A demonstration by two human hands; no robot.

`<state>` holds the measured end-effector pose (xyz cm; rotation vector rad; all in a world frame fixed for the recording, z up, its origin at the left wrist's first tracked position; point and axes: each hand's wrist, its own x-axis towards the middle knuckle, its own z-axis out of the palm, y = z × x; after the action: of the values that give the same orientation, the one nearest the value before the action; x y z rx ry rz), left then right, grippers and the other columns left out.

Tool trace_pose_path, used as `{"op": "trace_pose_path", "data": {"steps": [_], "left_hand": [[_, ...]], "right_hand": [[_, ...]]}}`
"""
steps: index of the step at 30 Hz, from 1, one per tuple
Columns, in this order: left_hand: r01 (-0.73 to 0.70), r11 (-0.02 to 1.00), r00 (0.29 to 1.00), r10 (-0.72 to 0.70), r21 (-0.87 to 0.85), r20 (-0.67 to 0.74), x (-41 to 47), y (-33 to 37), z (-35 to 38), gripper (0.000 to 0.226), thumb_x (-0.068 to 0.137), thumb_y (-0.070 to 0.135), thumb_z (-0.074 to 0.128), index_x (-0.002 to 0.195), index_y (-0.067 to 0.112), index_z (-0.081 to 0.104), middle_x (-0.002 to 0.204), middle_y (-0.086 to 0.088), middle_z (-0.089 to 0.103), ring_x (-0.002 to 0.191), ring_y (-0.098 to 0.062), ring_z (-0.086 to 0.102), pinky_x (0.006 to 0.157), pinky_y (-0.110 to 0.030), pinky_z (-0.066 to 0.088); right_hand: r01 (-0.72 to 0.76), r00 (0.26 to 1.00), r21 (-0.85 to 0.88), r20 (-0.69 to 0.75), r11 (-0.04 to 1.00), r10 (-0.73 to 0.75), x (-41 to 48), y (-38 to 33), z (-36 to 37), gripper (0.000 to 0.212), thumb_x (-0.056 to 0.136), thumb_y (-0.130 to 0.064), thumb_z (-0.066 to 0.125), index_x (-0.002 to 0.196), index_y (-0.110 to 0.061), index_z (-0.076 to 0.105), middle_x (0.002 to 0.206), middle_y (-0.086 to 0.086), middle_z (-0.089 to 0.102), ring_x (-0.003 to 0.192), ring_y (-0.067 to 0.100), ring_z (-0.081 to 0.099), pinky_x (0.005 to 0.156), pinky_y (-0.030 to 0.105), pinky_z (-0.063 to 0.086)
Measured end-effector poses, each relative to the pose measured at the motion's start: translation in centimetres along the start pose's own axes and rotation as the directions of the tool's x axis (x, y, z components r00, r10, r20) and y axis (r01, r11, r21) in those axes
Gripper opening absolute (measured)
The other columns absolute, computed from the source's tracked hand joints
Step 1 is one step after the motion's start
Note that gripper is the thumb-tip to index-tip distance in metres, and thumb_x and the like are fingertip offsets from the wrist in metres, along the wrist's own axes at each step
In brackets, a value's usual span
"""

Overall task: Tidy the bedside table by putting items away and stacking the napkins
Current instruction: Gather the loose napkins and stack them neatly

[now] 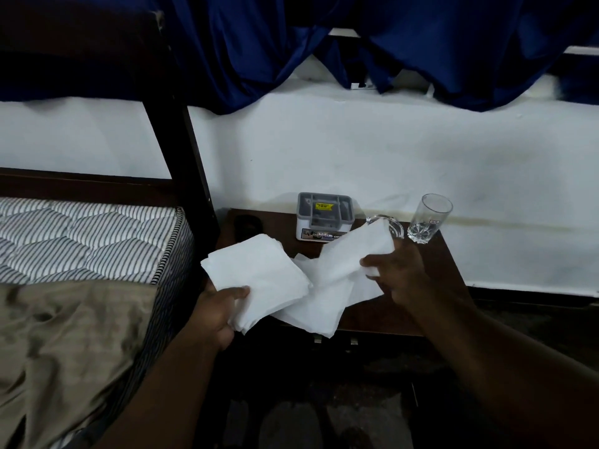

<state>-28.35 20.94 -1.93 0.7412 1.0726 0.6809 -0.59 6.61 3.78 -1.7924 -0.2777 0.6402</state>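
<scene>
**A:** Entry, back to front. A blue curtain (421,43) hangs across the top, its hem draped over a white wall (356,150). To your left is the bed: a striped mattress (81,234), a tan sheet (64,345) rumpled over its near part, and a dark bedpost (175,124) at the head corner.

**B:** Confirmed. The bedside table (278,223), dark wood, stands against that wall just right of the bedpost. Now your hands.

**A:** Your left hand (220,312) grips a stack of napkins (259,280), thumb on top and the rest of the hand beneath. You hold it over the table's left front corner. Your right hand (402,273) pinches a single napkin (356,251) at its near edge. The far end of it rises in front of the ashtray.

**B:** Noted. Between your hands, loose napkins (321,306) lie overlapping on the table's front, and one corner hangs past the front edge. They meet both the stack and the single napkin. Cannot tell whether any are lifted along with those.

**A:** Smaller items, rear of the table. A grey organiser box (324,217) with a yellow label sits at the centre, against the wall. A clear tumbler (428,218) stands upright at the right rear corner. A glass ashtray (397,228) sits between box and tumbler, partly hidden by your single napkin. A small dark object (248,223) lies at the left rear, too dim to identify.
</scene>
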Motion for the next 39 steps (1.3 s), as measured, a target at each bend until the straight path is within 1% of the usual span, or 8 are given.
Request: {"op": "trace_pose_path", "data": {"steps": [5,8,13,17,25,30,35,39], "left_hand": [[0.006,0.996,0.995,0.003,-0.093,0.096,-2.0,0.6,1.3,0.035,0.085,-0.018,0.062,0.100,0.012,0.073,0.109,-0.018,0.078,0.092,-0.035,0.076,0.071,-0.046,0.064],[0.121,0.980,0.982,-0.095,-0.160,0.164,-2.8,0.7,1.8,0.024,0.087,-0.016,0.059,0.089,0.000,0.078,0.128,-0.033,0.065,0.118,-0.051,0.062,0.104,-0.064,0.049],[0.228,0.971,0.934,-0.199,-0.066,0.296,-4.5,1.5,2.7,0.038,0.086,-0.009,0.058,0.123,-0.007,0.064,0.100,-0.023,0.077,0.080,-0.035,0.076,0.065,-0.040,0.064],[0.210,0.971,0.920,-0.159,-0.110,0.358,-5.0,1.8,3.0,0.040,0.091,-0.005,0.055,0.130,-0.001,0.066,0.124,-0.025,0.071,0.103,-0.038,0.070,0.087,-0.045,0.061],[0.194,0.951,0.852,-0.043,-0.239,0.522,-4.7,2.1,2.5,0.045,0.078,0.023,0.077,0.119,0.004,0.073,0.109,-0.019,0.070,0.097,-0.032,0.065,0.086,-0.040,0.056],[0.212,0.947,0.855,-0.060,-0.242,0.515,-4.0,1.8,2.3,0.045,0.094,0.028,0.055,0.130,0.005,0.069,0.134,-0.019,0.068,0.114,-0.033,0.071,0.100,-0.043,0.056],[0.252,0.940,0.806,-0.071,-0.232,0.587,-3.5,1.5,1.9,0.052,0.105,0.022,0.034,0.092,0.006,0.081,0.078,-0.012,0.077,0.068,-0.022,0.074,0.064,-0.031,0.061],[0.244,0.940,0.849,-0.088,-0.239,0.522,-3.4,1.6,2.0,0.048,0.097,0.027,0.048,0.137,0.003,0.059,0.135,-0.021,0.052,0.120,-0.036,0.050,0.100,-0.042,0.042]], "right_hand": [[0.224,0.962,-0.046,0.168,0.974,-0.213,-2.3,-6.7,-2.0,0.029,0.067,-0.001,0.086,0.091,-0.011,0.073,0.095,0.017,0.076,0.073,0.017,0.075,0.055,0.025,0.060],[0.268,0.936,0.084,0.211,0.960,-0.281,-4.1,-9.9,-1.9,0.029,0.062,0.002,0.089,0.083,0.004,0.068,0.087,0.028,0.070,0.069,0.034,0.071,0.066,0.036,0.057],[0.204,0.877,0.204,0.396,0.957,-0.271,-6.8,-12.4,0.0,0.027,0.064,0.000,0.088,0.083,-0.015,0.078,0.088,0.012,0.077,0.084,0.029,0.076,0.069,0.034,0.057],[0.095,0.833,0.173,0.525,0.980,-0.174,-8.0,-11.3,1.6,0.037,0.063,0.002,0.087,0.094,-0.016,0.079,0.099,0.011,0.079,0.089,0.027,0.078,0.064,0.030,0.060],[-0.008,0.888,0.045,0.460,0.999,-0.014,-7.9,-7.1,2.8,0.046,0.062,0.008,0.087,0.102,-0.010,0.074,0.094,0.006,0.081,0.077,0.019,0.078,0.061,0.030,0.061],[0.013,0.904,0.029,0.427,0.999,-0.024,-7.5,-6.5,2.8,0.050,0.063,0.009,0.087,0.108,-0.006,0.072,0.098,0.011,0.080,0.083,0.026,0.078,0.065,0.034,0.062],[0.086,0.914,-0.051,0.402,0.995,-0.058,-6.8,-6.1,2.9,0.041,0.062,-0.001,0.090,0.099,-0.010,0.076,0.094,0.012,0.080,0.085,0.032,0.078,0.076,0.049,0.064],[-0.054,0.894,-0.015,0.445,0.998,0.055,-6.2,-5.5,2.5,0.038,0.065,-0.014,0.088,0.101,-0.018,0.077,0.105,0.009,0.079,0.098,0.032,0.074,0.088,0.053,0.059]]}}
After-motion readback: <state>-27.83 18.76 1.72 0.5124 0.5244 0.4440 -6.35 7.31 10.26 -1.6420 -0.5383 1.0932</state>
